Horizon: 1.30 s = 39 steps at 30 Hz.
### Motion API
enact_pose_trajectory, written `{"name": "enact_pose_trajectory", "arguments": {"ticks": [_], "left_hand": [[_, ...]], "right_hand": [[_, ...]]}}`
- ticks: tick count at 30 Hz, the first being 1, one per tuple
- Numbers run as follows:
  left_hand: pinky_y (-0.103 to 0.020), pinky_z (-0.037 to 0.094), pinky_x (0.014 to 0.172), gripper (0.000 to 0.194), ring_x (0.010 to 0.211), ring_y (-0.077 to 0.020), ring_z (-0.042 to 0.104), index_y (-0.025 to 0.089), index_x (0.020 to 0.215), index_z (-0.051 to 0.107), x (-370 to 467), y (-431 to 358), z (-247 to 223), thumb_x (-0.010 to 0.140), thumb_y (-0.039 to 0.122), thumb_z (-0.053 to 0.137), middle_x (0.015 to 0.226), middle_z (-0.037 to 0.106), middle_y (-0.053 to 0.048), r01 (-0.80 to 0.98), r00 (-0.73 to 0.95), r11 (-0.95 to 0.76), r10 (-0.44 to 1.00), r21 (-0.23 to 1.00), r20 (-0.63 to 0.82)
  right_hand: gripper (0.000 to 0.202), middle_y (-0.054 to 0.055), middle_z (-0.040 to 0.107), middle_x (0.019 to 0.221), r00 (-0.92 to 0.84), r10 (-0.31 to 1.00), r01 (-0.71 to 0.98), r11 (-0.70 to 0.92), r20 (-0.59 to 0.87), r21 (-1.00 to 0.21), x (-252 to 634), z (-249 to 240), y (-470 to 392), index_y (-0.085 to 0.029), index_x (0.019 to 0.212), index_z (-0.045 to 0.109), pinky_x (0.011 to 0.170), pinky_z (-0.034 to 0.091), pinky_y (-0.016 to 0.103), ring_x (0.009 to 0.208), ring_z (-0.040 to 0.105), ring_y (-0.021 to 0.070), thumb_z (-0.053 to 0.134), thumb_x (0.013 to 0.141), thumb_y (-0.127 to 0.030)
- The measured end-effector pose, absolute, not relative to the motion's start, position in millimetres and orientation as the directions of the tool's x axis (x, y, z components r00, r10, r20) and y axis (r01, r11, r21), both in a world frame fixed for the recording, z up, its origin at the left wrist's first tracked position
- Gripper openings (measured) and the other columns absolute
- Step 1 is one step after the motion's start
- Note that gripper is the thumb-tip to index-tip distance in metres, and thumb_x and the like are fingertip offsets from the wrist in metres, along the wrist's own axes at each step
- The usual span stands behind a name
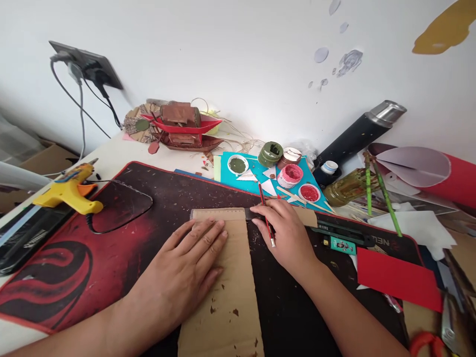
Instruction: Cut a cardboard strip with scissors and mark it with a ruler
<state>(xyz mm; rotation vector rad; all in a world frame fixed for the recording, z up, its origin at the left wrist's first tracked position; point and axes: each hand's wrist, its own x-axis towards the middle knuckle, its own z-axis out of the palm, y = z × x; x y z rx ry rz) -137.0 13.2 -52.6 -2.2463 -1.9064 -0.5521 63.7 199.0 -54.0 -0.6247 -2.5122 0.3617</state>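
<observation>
A long strip of brown cardboard [238, 277] lies on the dark desk mat, with small dark flakes stuck to its surface. Across its far end rests a clear ruler [219, 214]. My left hand [182, 272] is flat on the cardboard's left side, fingertips at the ruler's near edge. In my right hand [288, 238] is a red and black pencil [263, 198], slanting between thumb and fingers. That hand's fingertips are by the ruler's right end; whether they press on it, I cannot tell. Another cardboard piece [307, 216] lies partly hidden behind the right hand.
At left a yellow glue gun [67, 191] trails its cord over the mat [126, 218]. Model boats [186, 124] stand at the back. Paint pots [270, 153] sit on blue paper. To the right are a thermos [353, 131], a green cutter [342, 232], red paper [397, 277] and scissors [448, 325].
</observation>
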Motion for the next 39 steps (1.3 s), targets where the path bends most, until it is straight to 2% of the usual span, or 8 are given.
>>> {"name": "enact_pose_trajectory", "arguments": {"ticks": [4, 7, 10, 17, 29, 34, 39], "left_hand": [[-0.047, 0.032, 0.135, 0.046, 0.157, -0.0300, 0.052, 0.019, 0.149, 0.069, -139.4, 11.7, -52.9, 0.114, 0.043, 0.049, 0.168, 0.056, -0.013, 0.976, 0.110, -0.167, 0.930, 0.138, 0.349], [-0.055, 0.034, 0.135, 0.045, 0.160, -0.0342, 0.047, 0.019, 0.148, 0.069, -140.7, 11.3, -54.9, 0.112, 0.040, 0.053, 0.172, 0.049, -0.018, 0.978, 0.102, -0.158, 0.930, 0.133, 0.352], [-0.057, 0.033, 0.135, 0.047, 0.161, -0.0351, 0.045, 0.020, 0.152, 0.065, -141.5, 11.1, -57.5, 0.109, 0.037, 0.055, 0.173, 0.049, -0.018, 0.978, 0.109, -0.163, 0.932, 0.132, 0.346], [-0.059, 0.040, 0.129, 0.049, 0.159, -0.0368, 0.048, 0.017, 0.155, 0.061, -143.2, 10.5, -57.6, 0.109, 0.034, 0.055, 0.170, 0.051, -0.021, 0.978, 0.148, -0.185, 0.940, 0.096, 0.309], [-0.054, 0.036, 0.131, 0.048, 0.155, -0.0340, 0.053, 0.018, 0.154, 0.063, -138.5, 10.4, -60.0, 0.113, 0.036, 0.046, 0.168, 0.055, -0.018, 0.983, 0.137, -0.171, 0.927, 0.066, 0.350], [-0.051, 0.034, 0.132, 0.048, 0.156, -0.0327, 0.052, 0.019, 0.155, 0.062, -138.6, 10.6, -61.4, 0.112, 0.036, 0.047, 0.170, 0.053, -0.016, 0.983, 0.131, -0.168, 0.922, 0.072, 0.363], [-0.047, 0.028, 0.134, 0.052, 0.157, -0.0303, 0.050, 0.018, 0.159, 0.057, -142.4, 12.4, -58.9, 0.111, 0.034, 0.051, 0.171, 0.052, -0.016, 0.973, 0.194, -0.225, 0.912, 0.045, 0.361]], "right_hand": [[0.016, 0.011, 0.073, 0.108, -0.751, 0.500, 0.352, 0.856, 0.431, -0.379, 63.0, -53.2, 198.9, -0.021, 0.120, 0.072, 0.092, 0.059, 0.048, 0.104, 0.069, 0.0321, 0.064, 0.108, -0.015], [0.018, 0.011, 0.073, 0.109, -0.750, 0.503, 0.352, 0.853, 0.428, -0.387, 62.6, -52.6, 199.0, -0.023, 0.121, 0.072, 0.092, 0.059, 0.048, 0.104, 0.069, 0.0318, 0.063, 0.108, -0.015], [0.020, 0.010, 0.073, 0.109, -0.751, 0.502, 0.349, 0.853, 0.429, -0.388, 62.7, -52.9, 199.2, -0.024, 0.122, 0.072, 0.092, 0.059, 0.048, 0.104, 0.070, 0.0315, 0.062, 0.108, -0.014], [0.020, 0.010, 0.074, 0.108, -0.739, 0.506, 0.335, 0.849, 0.444, -0.410, 64.1, -54.5, 199.4, -0.024, 0.121, 0.072, 0.092, 0.059, 0.046, 0.104, 0.070, 0.0310, 0.063, 0.107, -0.013], [0.019, 0.010, 0.074, 0.107, -0.732, 0.517, 0.346, 0.843, 0.444, -0.412, 64.9, -53.9, 199.1, -0.024, 0.120, 0.071, 0.091, 0.060, 0.048, 0.103, 0.071, 0.0312, 0.062, 0.108, -0.013], [0.021, 0.010, 0.075, 0.111, -0.739, 0.517, 0.351, 0.843, 0.432, -0.408, 64.8, -52.4, 198.3, -0.026, 0.122, 0.071, 0.094, 0.060, 0.050, 0.105, 0.072, 0.0319, 0.062, 0.108, -0.014], [0.017, 0.011, 0.074, 0.110, -0.738, 0.522, 0.346, 0.837, 0.427, -0.424, 64.3, -50.4, 197.5, -0.024, 0.122, 0.071, 0.092, 0.060, 0.048, 0.105, 0.071, 0.0318, 0.064, 0.108, -0.017]]}}
